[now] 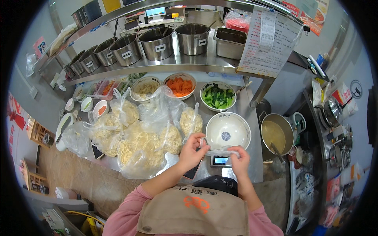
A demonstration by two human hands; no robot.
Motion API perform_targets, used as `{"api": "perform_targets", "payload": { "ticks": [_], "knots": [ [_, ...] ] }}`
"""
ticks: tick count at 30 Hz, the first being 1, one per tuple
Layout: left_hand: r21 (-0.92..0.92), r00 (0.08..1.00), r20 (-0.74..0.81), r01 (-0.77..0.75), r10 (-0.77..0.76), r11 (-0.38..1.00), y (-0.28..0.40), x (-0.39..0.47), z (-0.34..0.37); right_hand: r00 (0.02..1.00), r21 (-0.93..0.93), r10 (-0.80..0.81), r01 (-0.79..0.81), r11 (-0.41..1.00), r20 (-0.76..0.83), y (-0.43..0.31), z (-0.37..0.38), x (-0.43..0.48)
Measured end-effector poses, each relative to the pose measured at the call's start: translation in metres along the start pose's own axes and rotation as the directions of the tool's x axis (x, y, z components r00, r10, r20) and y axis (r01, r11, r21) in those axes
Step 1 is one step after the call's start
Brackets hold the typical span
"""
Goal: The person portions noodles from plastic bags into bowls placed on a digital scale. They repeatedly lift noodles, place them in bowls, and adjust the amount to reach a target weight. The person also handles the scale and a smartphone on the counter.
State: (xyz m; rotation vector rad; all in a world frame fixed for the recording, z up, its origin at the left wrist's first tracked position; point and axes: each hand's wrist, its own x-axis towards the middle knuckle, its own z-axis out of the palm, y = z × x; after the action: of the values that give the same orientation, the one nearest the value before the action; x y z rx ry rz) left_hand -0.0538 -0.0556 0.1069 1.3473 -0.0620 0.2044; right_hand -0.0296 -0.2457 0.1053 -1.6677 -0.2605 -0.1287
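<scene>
Both of my hands hold a clear plastic bag (221, 151) stretched between them, in front of a large white bowl (236, 129) with a blue print in its bottom. My left hand (193, 152) pinches the bag's left end, and my right hand (239, 160) grips its right end. Under the bowl's near side sits a digital scale (221, 161) with a lit display, partly covered by the bag. Left of my hands lie knotted bags of noodles (191, 121) and a larger opened bag of noodles (140, 150). A phone (192, 172) lies partly beneath my left forearm.
Behind are bowls of leafy greens (218, 96), sliced carrots (179, 86) and pale shreds (144, 89). Several steel pots (191, 39) line the shelf above. A stockpot of broth (273, 134) with a ladle stands at right. A knife (63, 129) rests on a white board at far left.
</scene>
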Motion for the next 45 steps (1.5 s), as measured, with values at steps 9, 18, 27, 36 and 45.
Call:
{"api": "perform_targets", "payload": {
  "ticks": [9, 18, 27, 36, 45],
  "knots": [
    [-0.66, 0.887, -0.376, -0.055, -0.267, 0.749, 0.022, -0.004, -0.018, 0.964, -0.211, -0.233, 0.204, 0.956, -0.126, 0.023, -0.037, 0.022],
    [-0.507, 0.906, -0.394, -0.073, -0.156, 0.859, 0.033, -0.005, -0.005, 0.933, 0.715, 0.359, -0.241, 0.656, -0.015, 0.036, -0.044, 0.058],
    [0.796, 0.997, 0.024, -0.066, 0.077, 0.602, 0.004, 0.003, 0.022, 0.767, 0.784, -0.174, -0.583, 0.214, 0.618, 0.059, -0.068, 0.097],
    [-0.473, 0.92, -0.388, -0.248, 0.052, 0.846, 0.082, 0.059, 0.043, 0.867, 0.29, -0.031, -0.132, 0.948, 0.496, -0.007, 0.01, 0.071],
    [-0.685, 0.977, -0.201, -0.193, 0.072, 0.703, 0.082, 0.058, 0.039, 0.867, 0.164, -0.092, 0.011, 0.986, 0.49, 0.003, 0.031, 0.062]
  ]
}}
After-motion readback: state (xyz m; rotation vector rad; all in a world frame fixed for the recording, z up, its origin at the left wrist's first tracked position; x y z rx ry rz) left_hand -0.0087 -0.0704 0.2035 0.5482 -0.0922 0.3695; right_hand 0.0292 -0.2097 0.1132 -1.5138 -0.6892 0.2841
